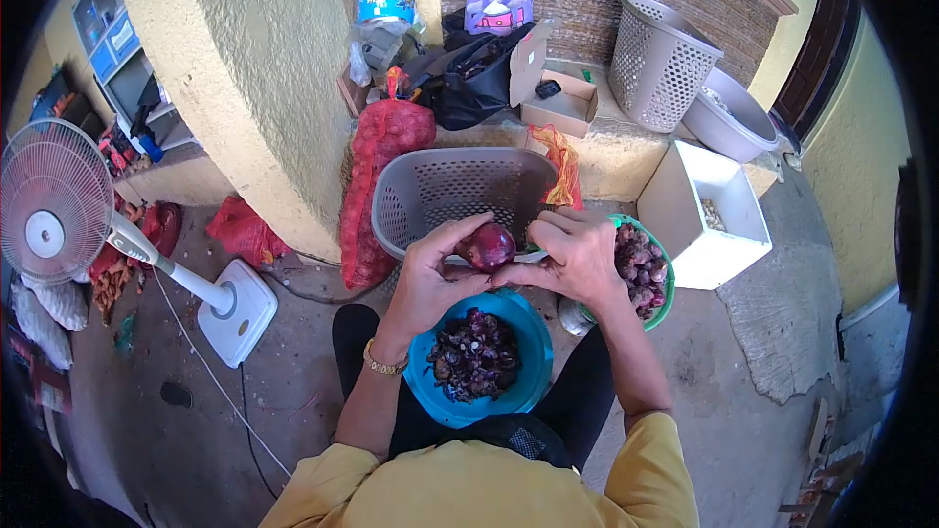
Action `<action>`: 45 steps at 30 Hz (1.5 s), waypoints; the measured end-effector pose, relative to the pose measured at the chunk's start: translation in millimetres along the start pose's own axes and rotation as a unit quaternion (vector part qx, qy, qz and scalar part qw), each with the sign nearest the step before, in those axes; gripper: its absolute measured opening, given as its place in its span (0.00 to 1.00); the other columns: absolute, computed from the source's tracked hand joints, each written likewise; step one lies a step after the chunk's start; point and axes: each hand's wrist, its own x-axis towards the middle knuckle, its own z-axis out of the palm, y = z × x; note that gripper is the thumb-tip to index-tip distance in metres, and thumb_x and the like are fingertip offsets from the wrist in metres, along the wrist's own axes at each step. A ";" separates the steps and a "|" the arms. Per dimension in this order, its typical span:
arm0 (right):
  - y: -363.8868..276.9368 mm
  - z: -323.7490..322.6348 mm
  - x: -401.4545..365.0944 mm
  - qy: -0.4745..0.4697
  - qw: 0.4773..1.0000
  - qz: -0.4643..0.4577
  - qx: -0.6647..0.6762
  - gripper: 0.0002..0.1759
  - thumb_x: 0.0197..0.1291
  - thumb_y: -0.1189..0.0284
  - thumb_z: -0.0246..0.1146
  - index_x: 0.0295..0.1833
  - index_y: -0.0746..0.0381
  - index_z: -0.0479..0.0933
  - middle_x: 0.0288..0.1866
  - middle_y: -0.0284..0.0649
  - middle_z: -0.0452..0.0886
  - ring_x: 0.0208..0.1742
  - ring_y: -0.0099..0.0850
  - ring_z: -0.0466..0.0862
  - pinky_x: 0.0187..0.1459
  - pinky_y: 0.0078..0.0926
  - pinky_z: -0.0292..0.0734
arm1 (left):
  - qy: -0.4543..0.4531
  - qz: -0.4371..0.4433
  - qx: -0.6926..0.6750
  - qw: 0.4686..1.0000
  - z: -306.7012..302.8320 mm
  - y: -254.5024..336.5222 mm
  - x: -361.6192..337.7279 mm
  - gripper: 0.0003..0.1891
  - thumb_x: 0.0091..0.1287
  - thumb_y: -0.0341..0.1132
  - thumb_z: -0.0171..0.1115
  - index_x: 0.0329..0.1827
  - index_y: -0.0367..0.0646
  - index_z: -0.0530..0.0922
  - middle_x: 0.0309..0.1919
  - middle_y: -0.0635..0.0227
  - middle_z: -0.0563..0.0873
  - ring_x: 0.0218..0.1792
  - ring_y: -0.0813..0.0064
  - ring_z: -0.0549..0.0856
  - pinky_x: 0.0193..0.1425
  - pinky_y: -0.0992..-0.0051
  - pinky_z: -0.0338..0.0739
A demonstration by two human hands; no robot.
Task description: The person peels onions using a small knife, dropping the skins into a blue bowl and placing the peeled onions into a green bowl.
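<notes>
Grip of both hands closed on one red onion [487, 244]: the left hand [430, 279] cups it from the side and below, and the right hand [577, 259] pinches its other side with the fingertips. The onion is held in the air above the near bowl.

Containers, largest first:
- Red mesh sack [377, 176], full and bulging, leans upright against the wall corner.
- Grey perforated basket [460, 191] lies tipped, its mouth toward the person, just behind the hands.
- White box [719, 254] stands open on the floor to the right, with small pale bits on its bottom.
- Blue bowl [533, 328] sits between the person's knees, holding a heap of dark purple skins.
- Green bowl [667, 295], beside the right wrist, holds purple-red onions.
</notes>
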 end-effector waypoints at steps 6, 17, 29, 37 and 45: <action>-4.2 -4.1 6.1 0.027 0.999 0.021 0.008 0.33 0.44 0.40 0.73 0.23 0.59 0.71 0.22 0.37 0.75 0.25 0.36 0.82 0.26 0.34 0.74 | 0.010 0.020 0.010 1.000 1.6 -0.1 0.7 0.35 0.55 0.18 0.73 0.69 0.39 0.75 0.55 0.65 0.82 0.54 0.76 0.84 0.53 0.76 0.87; -0.9 -2.0 3.9 0.014 1.000 0.020 0.000 0.35 0.42 0.38 0.74 0.23 0.59 0.70 0.22 0.37 0.75 0.25 0.37 0.82 0.25 0.35 0.74 | 0.019 0.018 0.021 0.999 2.0 0.5 -0.4 0.34 0.55 0.20 0.74 0.68 0.38 0.76 0.53 0.65 0.83 0.52 0.78 0.84 0.50 0.79 0.87; -0.8 0.2 1.1 0.016 0.999 0.023 0.022 0.34 0.40 0.39 0.74 0.22 0.60 0.71 0.21 0.37 0.75 0.25 0.37 0.83 0.26 0.34 0.74 | 0.006 0.005 -0.029 1.000 1.5 -3.9 -2.8 0.34 0.56 0.20 0.74 0.69 0.37 0.74 0.58 0.64 0.82 0.55 0.77 0.84 0.54 0.76 0.87; -2.1 0.7 4.2 0.057 0.998 0.015 0.018 0.38 0.29 0.37 0.77 0.21 0.60 0.70 0.17 0.35 0.71 0.19 0.33 0.78 0.21 0.31 0.70 | 0.006 -0.001 -0.055 0.998 3.5 -2.5 -3.1 0.34 0.57 0.21 0.75 0.70 0.36 0.74 0.59 0.64 0.82 0.55 0.77 0.83 0.55 0.77 0.86; -0.6 4.9 2.2 0.075 0.997 0.025 0.022 0.40 0.26 0.35 0.77 0.21 0.60 0.70 0.17 0.35 0.71 0.18 0.33 0.77 0.21 0.31 0.69 | 0.005 -0.007 -0.075 0.997 4.5 -4.5 -3.5 0.36 0.57 0.22 0.75 0.71 0.36 0.72 0.61 0.63 0.80 0.56 0.76 0.82 0.57 0.76 0.85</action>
